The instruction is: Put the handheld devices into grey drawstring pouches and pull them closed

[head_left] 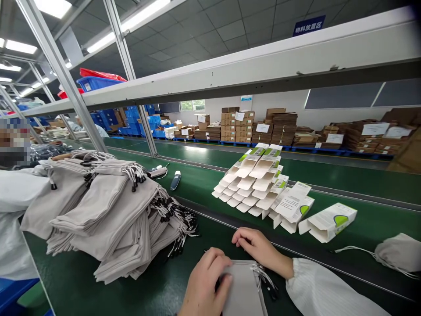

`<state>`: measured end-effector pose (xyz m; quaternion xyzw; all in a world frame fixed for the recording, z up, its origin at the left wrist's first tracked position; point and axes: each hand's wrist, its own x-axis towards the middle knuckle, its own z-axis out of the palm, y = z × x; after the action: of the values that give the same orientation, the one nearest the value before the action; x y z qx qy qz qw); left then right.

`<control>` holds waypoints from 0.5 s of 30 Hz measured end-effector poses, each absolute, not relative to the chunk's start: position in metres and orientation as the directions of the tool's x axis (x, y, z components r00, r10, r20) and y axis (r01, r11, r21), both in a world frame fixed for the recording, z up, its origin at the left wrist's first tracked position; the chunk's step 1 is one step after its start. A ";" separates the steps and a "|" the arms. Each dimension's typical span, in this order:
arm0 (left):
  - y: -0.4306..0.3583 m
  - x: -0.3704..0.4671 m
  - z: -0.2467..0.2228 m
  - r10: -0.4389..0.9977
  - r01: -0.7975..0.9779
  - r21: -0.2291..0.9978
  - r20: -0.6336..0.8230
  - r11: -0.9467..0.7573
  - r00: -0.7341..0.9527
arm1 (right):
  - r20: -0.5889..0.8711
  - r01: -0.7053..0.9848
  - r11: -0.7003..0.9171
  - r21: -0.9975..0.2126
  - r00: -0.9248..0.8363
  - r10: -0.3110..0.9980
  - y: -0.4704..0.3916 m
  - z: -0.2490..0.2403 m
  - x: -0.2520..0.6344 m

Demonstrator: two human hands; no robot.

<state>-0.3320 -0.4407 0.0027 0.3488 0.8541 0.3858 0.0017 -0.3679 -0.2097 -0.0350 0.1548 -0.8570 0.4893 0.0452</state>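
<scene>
Near the bottom edge, my left hand (208, 284) curls at the left side of a grey drawstring pouch (242, 287). Something dark shows between its thumb and fingers, too covered to name. My right hand (259, 249) hovers just beyond the pouch's top end, fingers curled in and nothing visible in them. Black-tipped cords (270, 285) trail from the pouch below my right wrist. To the left lies a big heap of similar grey pouches (115, 210), their cords spilling rightward. A dark blue handheld device with a white end (176, 180) rests on the green belt behind.
Open-ended white cartons (253, 180) are stacked beyond my hands, with one single carton (329, 223) to their right. At far right sits a filled grey pouch (399, 252). A white shelf beam (210, 79) crosses overhead. At left, a white sleeve (16, 188) belongs to another person.
</scene>
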 end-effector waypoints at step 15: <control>-0.461 -0.358 -0.005 0.588 0.643 0.615 0.333 0.457 -0.737 | 0.322 -0.376 0.487 -0.788 -0.927 -0.195 -0.233 -0.041 -0.393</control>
<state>-0.3576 -0.4611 -0.0051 0.3610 0.8526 0.3759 -0.0364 -0.3935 -0.2326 -0.0409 0.1665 -0.8571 0.4783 0.0948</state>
